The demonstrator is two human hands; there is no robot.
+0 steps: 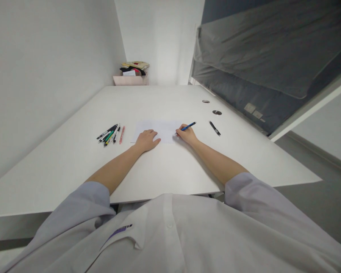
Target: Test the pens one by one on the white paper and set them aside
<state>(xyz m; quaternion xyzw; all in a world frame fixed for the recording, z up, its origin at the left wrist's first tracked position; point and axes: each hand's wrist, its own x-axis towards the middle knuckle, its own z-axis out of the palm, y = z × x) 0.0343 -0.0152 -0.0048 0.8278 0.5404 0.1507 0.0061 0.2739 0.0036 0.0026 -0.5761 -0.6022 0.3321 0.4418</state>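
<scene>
A white sheet of paper (162,129) lies flat on the white table (165,167). My left hand (146,140) rests palm down on the sheet's near left corner, fingers together. My right hand (186,134) sits at the sheet's right edge and grips a blue pen (188,126) with its tip touching the paper. Left of the sheet lies a loose cluster of several pens (109,134), with a pink pen (121,134) at its right side. A single black pen (215,128) lies to the right of my right hand.
Two round cable holes (216,112) open in the table beyond the black pen. A pinkish box (130,79) with items piled on it stands at the far corner against the wall. A covered grey bunk (261,64) borders the table's right side.
</scene>
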